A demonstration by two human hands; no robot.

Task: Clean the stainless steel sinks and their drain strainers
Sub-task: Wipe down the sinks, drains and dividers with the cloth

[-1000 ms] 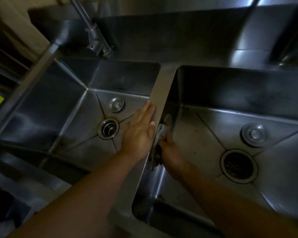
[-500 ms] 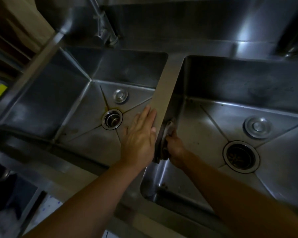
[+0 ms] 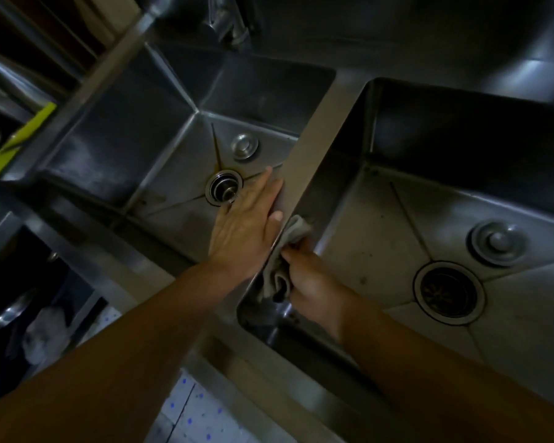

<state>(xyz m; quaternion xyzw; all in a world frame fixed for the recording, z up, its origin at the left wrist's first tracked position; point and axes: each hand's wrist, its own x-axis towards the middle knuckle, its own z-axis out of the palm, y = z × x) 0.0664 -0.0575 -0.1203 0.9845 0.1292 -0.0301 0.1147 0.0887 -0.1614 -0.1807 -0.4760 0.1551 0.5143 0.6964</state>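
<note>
Two stainless steel sinks sit side by side, split by a flat divider [image 3: 314, 145]. My left hand [image 3: 247, 228] lies flat with straight fingers on the divider's left edge, above the left sink [image 3: 160, 148]. My right hand [image 3: 307, 276] grips a grey cloth [image 3: 282, 266] and presses it against the left inner wall of the right sink [image 3: 381, 238]. The left drain [image 3: 224, 188] has a loose round strainer cap [image 3: 244, 147] behind it. The right drain [image 3: 447, 291] holds a basket strainer, with its round cap [image 3: 498, 240] lying beside it.
A faucet base [image 3: 224, 24] rises behind the left sink. A yellow-green item [image 3: 16, 139] lies at the far left on a rack. Below the sink's front edge I see speckled floor tiles [image 3: 189, 417] and dark storage with metal ware [image 3: 20, 314].
The view has tilted and shifted right and down. My right hand with the cloth has slid slightly along the right sink's left wall; my left hand stays on the divider.
</note>
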